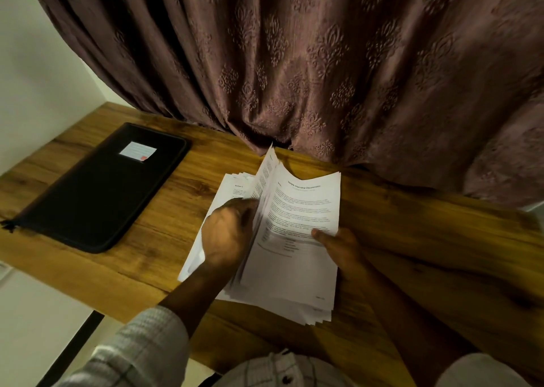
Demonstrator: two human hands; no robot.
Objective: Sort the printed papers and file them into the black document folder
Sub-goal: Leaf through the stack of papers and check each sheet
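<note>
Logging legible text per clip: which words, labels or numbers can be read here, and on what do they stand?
"Sample Internship Documentation": heading of the top sheet, which the right hand holds.
Body text of that sheet: too small to read.
Heading on the left sheet: blurred, unreadable.
White label on the black folder: lines too blurred to read.

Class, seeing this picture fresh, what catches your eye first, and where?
The white printed papers stand out at the middle of the wooden table, the left hand holding some sheets raised, the right hand pinching the stack's right edge. The closed black document folder lies apart at the left. A brown patterned curtain hangs behind.
</note>
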